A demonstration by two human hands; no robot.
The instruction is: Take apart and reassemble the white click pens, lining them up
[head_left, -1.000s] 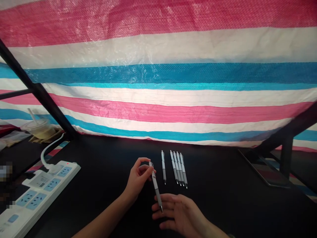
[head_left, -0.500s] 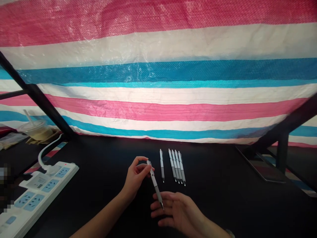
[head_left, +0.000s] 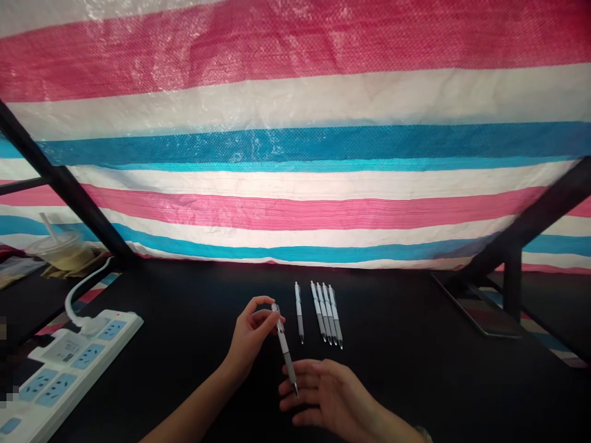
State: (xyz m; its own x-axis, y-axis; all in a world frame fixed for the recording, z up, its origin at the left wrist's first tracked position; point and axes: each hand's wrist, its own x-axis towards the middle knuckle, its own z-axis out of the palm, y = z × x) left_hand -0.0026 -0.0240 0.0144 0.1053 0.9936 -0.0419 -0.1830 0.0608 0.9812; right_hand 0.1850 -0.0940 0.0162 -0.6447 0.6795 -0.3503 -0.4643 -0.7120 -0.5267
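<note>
Between thumb and fingers, my left hand (head_left: 253, 332) grips the upper end of a white pen (head_left: 284, 347) with a grey grip section. The pen slants down to the right, its metal tip out. Just behind that tip, my right hand (head_left: 325, 394) is open, palm turned inward and fingers spread; whether a finger touches the pen I cannot tell. Beyond the hands, a similar single pen (head_left: 299, 311) lies on the black table (head_left: 198, 314). To its right, several matching pens (head_left: 325, 314) lie side by side, tips toward me.
On the left is a white power strip (head_left: 74, 369) with a plugged-in cable (head_left: 76, 286). Behind it stands a lidded plastic cup (head_left: 64, 249) with a straw. A dark tablet-like slab (head_left: 478, 311) lies at right. Striped sheeting (head_left: 295, 212) hangs behind the table between dark frame bars (head_left: 87, 215).
The view has shifted slightly, so the surroundings sit a little differently in the picture. Both hands keep nearly the same pose, the left one still on the pen.
</note>
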